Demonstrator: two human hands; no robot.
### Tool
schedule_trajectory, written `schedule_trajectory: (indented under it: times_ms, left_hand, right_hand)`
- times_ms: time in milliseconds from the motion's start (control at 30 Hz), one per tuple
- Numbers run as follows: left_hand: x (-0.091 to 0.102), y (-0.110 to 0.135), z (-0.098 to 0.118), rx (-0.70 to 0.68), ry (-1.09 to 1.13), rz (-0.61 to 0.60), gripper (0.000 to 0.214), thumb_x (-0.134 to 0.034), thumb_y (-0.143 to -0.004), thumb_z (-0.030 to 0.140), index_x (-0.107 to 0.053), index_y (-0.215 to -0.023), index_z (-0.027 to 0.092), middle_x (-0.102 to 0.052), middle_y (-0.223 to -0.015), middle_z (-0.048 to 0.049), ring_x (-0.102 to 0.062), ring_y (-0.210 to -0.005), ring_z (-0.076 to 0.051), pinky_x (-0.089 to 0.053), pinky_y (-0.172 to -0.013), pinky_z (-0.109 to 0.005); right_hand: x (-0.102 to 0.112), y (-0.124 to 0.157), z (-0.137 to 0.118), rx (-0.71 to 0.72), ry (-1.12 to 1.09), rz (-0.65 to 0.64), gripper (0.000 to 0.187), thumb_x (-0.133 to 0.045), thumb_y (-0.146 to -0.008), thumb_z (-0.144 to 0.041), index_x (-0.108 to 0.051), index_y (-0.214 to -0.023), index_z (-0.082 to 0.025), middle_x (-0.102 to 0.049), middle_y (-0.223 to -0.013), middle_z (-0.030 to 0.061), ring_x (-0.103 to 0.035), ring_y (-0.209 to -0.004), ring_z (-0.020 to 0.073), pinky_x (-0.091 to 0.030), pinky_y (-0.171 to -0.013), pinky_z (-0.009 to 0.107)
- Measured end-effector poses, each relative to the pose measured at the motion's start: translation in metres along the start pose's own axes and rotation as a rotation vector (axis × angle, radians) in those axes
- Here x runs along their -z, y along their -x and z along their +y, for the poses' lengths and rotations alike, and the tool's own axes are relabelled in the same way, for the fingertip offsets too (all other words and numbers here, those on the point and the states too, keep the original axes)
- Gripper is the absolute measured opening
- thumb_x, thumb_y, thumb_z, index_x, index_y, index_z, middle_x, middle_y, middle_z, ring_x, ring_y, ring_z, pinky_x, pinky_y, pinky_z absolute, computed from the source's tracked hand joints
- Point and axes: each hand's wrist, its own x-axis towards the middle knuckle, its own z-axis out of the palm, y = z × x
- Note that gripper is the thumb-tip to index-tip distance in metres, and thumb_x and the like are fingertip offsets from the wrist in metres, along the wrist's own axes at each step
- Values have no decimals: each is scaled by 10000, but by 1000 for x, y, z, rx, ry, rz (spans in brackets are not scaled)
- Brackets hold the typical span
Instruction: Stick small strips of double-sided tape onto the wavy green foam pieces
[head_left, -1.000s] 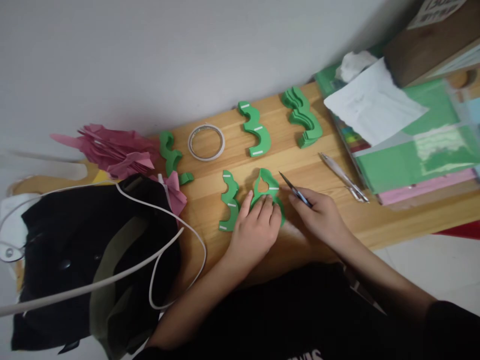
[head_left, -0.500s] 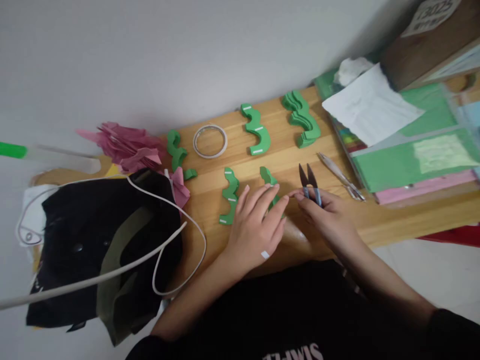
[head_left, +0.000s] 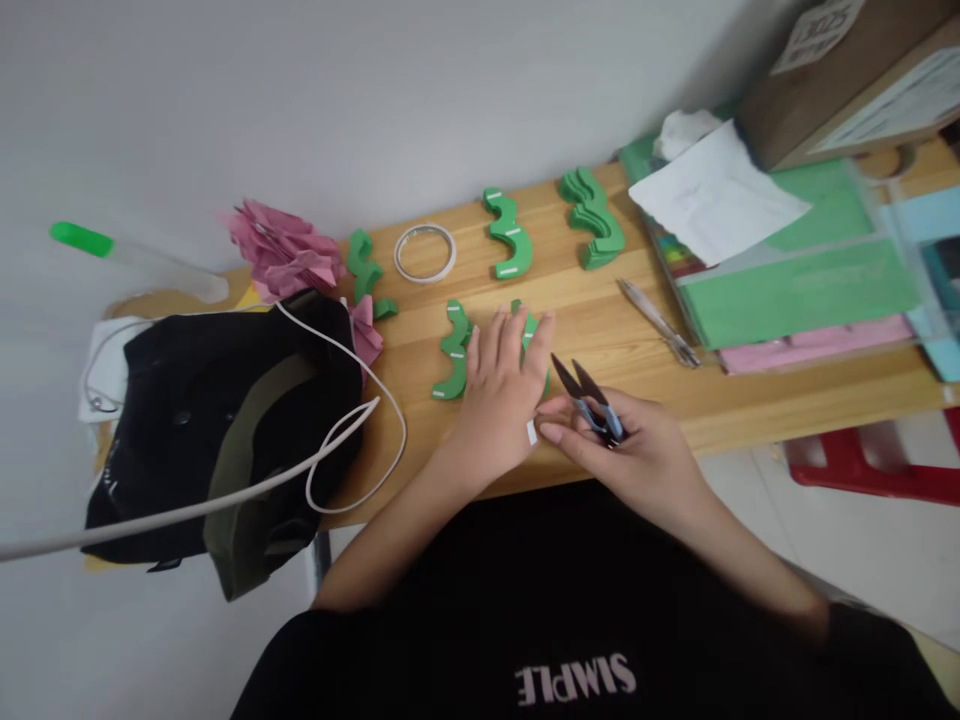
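My left hand (head_left: pixel 501 400) lies palm down with its fingers extended over a wavy green paper piece (head_left: pixel 532 327) that bears white strips; part of the piece is hidden. A small white tape piece (head_left: pixel 532 432) sticks to the outer edge of this hand. Beside it, my right hand (head_left: pixel 630 445) holds small scissors (head_left: pixel 592 405) with dark blades and blue handles, the blades pointing up and away. Its thumb and index fingertips are at the tape piece. Another green piece with white strips (head_left: pixel 451 352) lies just left of my left fingers.
Farther back are a tape roll (head_left: pixel 424 253), stacked green pieces (head_left: pixel 592 215) and a pen (head_left: pixel 660 322). Pink crumpled paper (head_left: pixel 281 250), a black bag (head_left: pixel 172 430) and a white cable (head_left: pixel 300 470) lie left. Plastic-wrapped green paper (head_left: pixel 802 300) and a cardboard box (head_left: pixel 847 100) stand right.
My right hand has moved with the scissors toward me and left, its fingertips going from my left fingertips to the tape on that hand's edge. My left hand has flattened over the green piece.
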Motion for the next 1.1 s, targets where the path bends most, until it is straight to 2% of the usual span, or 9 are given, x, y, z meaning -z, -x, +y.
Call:
schedule_trajectory:
  times_ms: [67,200,433,767,933,1100]
  left_hand:
    - [0,4,3,-21,-28,-19,756,-520,-782,178,-204,-1469,175,-264,-1536,-188,-169,-1451,-354,-145,-1145,-597]
    - [-2,10,4,-79,-88,14,808,-596,-778,232,-208,-1484,178,-255,-1542,-193,-168,-1448,-384,-152,-1139,-614]
    - [-1,14,7,-110,-127,-3,795,-616,-775,224,-247,-1477,170,-256,-1541,-210,-177,-1447,-390,-173,-1135,-607]
    - [6,13,16,-83,-86,-60,765,-634,-788,304,-300,-1462,165,-245,-1548,-220,-163,-1450,-393,-127,-1146,-589]
    - [11,14,19,-53,-70,-136,784,-639,-787,301,-283,-1471,162,-206,-1562,-219,-123,-1457,-395,-96,-1147,-599]
    - [3,15,17,-77,-123,-73,803,-656,-780,231,-257,-1476,201,-214,-1568,-197,-124,-1462,-383,-106,-1144,-608]
  right_hand:
    - [2,2,-1,75,60,-39,111,-666,-789,-226,-709,-881,-180,-562,-558,-45,-444,-468,82,-379,-475,213]
    - [7,6,-4,192,177,-109,101,-647,-813,-202,-705,-891,-176,-693,-723,8,-540,-550,100,-416,-542,216]
    - [12,7,-6,283,244,-154,57,-633,-826,-175,-681,-857,-170,-685,-707,-8,-543,-545,91,-395,-531,198]
    - [21,13,-11,303,257,-211,68,-628,-840,-196,-656,-785,-168,-597,-611,-28,-478,-510,81,-364,-508,196]
    - [22,16,-10,298,276,-141,102,-644,-833,-225,-704,-881,-158,-588,-579,-29,-448,-483,84,-351,-480,205]
    - [21,14,-12,315,332,-196,103,-626,-838,-230,-709,-839,-168,-669,-658,1,-513,-517,97,-379,-526,218]
